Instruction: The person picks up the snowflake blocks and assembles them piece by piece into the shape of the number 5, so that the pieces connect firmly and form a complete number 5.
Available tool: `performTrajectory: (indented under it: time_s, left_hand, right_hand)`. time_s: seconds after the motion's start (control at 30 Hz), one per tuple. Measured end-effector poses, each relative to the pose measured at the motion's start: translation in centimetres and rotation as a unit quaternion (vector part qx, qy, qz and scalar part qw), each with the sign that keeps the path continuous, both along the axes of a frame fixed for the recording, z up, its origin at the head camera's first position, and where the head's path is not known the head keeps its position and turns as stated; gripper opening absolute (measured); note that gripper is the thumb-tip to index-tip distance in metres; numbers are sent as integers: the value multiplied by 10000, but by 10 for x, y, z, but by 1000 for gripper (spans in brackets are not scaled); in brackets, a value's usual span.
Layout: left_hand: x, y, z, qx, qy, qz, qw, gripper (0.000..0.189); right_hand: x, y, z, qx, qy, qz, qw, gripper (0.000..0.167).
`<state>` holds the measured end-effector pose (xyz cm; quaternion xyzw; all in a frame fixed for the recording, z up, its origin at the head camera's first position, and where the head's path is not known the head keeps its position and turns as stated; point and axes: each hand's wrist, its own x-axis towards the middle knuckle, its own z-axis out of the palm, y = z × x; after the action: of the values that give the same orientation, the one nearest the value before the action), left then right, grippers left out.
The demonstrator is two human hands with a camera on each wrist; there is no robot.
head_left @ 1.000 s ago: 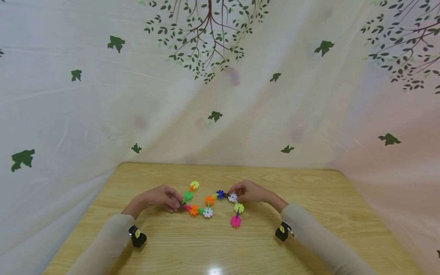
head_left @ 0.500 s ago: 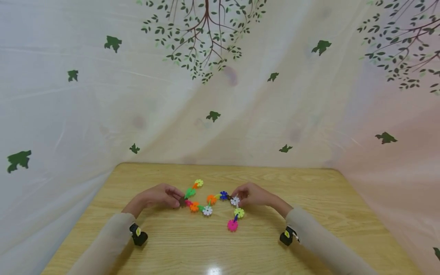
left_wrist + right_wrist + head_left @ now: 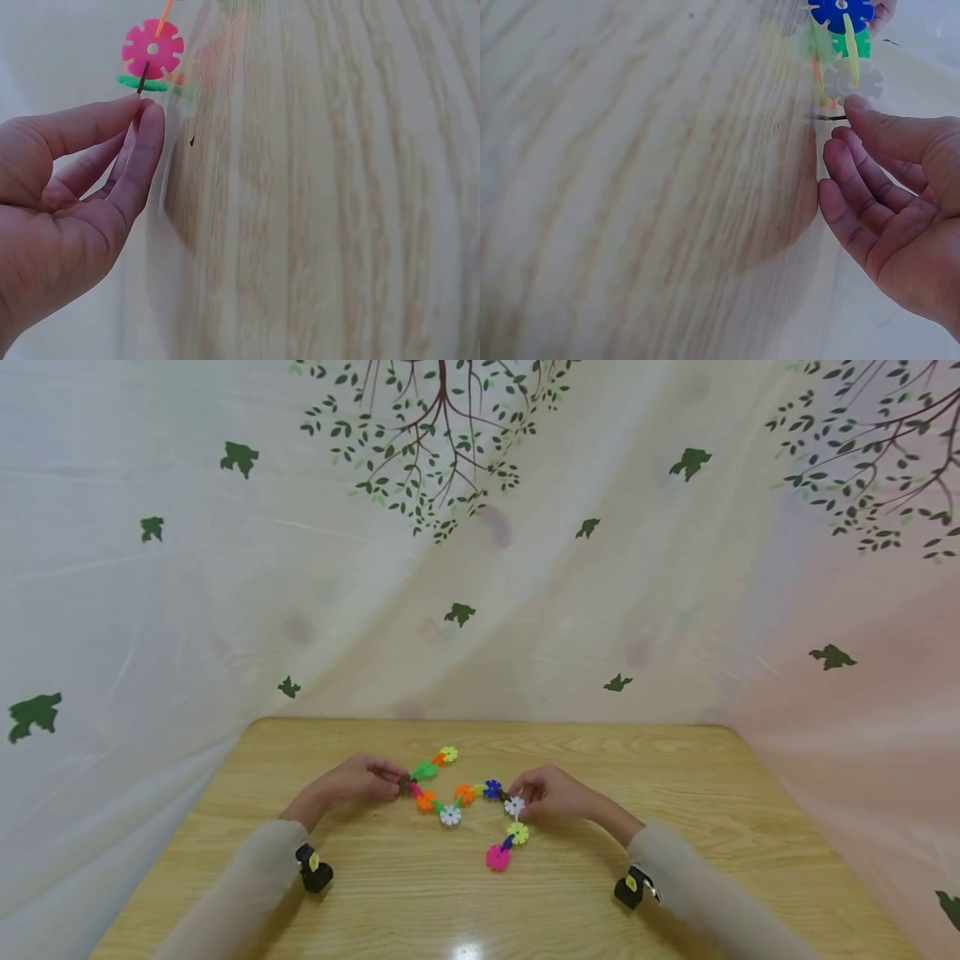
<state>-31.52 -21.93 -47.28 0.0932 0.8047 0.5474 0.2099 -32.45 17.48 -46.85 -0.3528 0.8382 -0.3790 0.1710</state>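
Note:
A winding chain of flower-shaped interlocking plastic discs lies low over the wooden table, in several colours. At its left bend, my left hand [image 3: 358,783] pinches a dark brown disc [image 3: 142,78] between thumb and fingers, beside a pink disc [image 3: 153,49]. My right hand [image 3: 558,795] holds the chain near the right bend, thumb and fingers at a white disc [image 3: 514,806]. Close by are a blue disc [image 3: 492,789] and a thin brown disc [image 3: 830,118], seen edge-on at the thumb. A yellow disc [image 3: 448,754] ends the chain at the back, a pink disc [image 3: 498,858] at the front.
The wooden table [image 3: 420,902] has its far edge against a pale cloth backdrop [image 3: 345,593] printed with leaves and birds. Black wrist cameras sit on the left wrist [image 3: 315,870] and right wrist [image 3: 632,888].
The left hand has moved slightly back and right, turning the yellow end rightward. The right hand has come slightly forward, and the pink end has swung forward and left.

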Motion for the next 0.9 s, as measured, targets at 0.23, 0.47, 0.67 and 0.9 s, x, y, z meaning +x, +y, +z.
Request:
performTrajectory:
  time_s: [0.23, 0.47, 0.67, 0.9]
  left_hand:
    - [-8, 9, -4, 148, 69, 468, 9988, 37]
    - [-16, 16, -8, 315, 94, 778, 9964, 37]
    - [-23, 22, -7, 544, 66, 945, 9940, 38]
    - [-30, 29, -5, 1046, -54, 1215, 9870, 42]
  right_hand:
    - [7, -3, -3, -157, -76, -53, 9998, 27]
    - [11, -7, -5, -119, -185, -152, 9996, 27]
    - [13, -10, -7, -123, -124, -270, 9995, 26]
    - [15, -16, -12, -183, -98, -316, 9993, 26]
